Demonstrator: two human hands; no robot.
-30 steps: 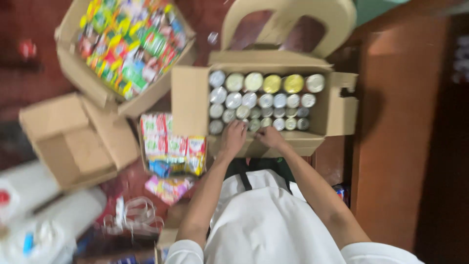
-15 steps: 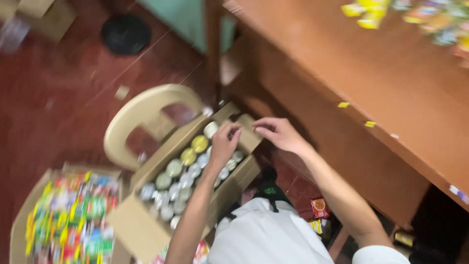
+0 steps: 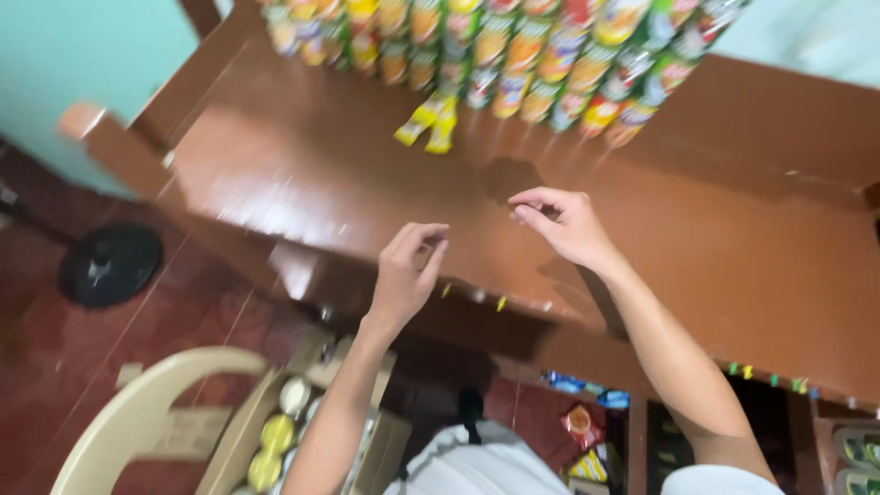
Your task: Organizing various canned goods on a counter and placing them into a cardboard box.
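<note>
Both hands have risen from the open cardboard box of round tins beside the cream plastic chair to the glossy brown wooden tabletop. Left hand hovers at its near edge, fingers loosely curled, holding nothing I can see; right hand hangs farther in, fingertips pinched, contents unclear. Beyond lie two yellow sachets and a row of colourful snack packets.
</note>
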